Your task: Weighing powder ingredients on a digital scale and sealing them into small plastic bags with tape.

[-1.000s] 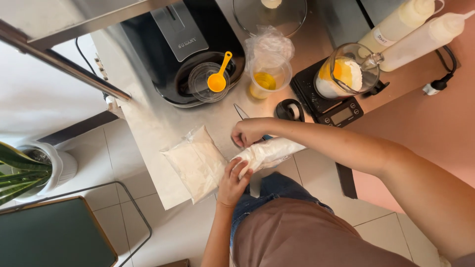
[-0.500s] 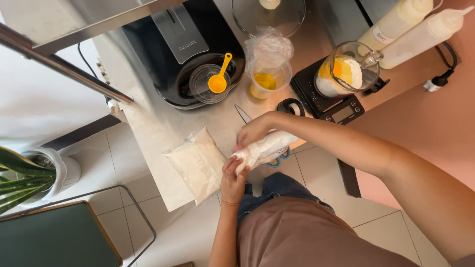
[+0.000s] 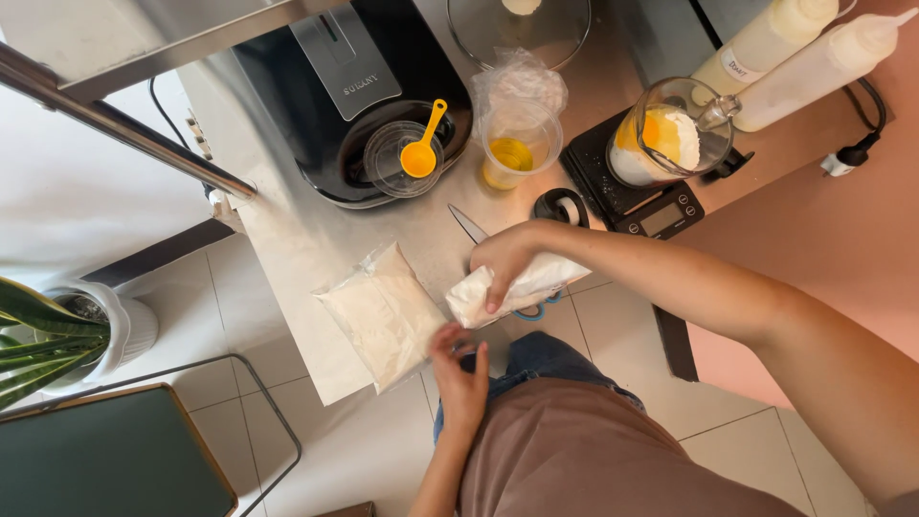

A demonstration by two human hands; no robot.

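Observation:
My right hand (image 3: 503,260) presses down on a rolled-up bag of white powder (image 3: 536,282) lying at the near edge of the steel counter (image 3: 287,239). Just below the roll's left end, at the counter edge, my left hand (image 3: 459,371) has its fingers drawn together; I cannot see whether it holds anything. A second, flat bag of white powder (image 3: 383,311) lies to the left of the roll. Scissors with a blue handle (image 3: 531,311) lie partly under the roll, their blade (image 3: 469,225) pointing away.
Behind the bags stand a black machine (image 3: 335,96) with a yellow scoop (image 3: 421,153), a plastic cup of yellow liquid (image 3: 517,144), a glass jug of flour and egg (image 3: 665,134) on a black scale (image 3: 643,206), and two squeeze bottles (image 3: 795,53). A potted plant (image 3: 96,325) stands on the floor at left.
My right hand has rolled the bag further and shifted it right. My left hand has let go of the roll's end and dropped back toward my body.

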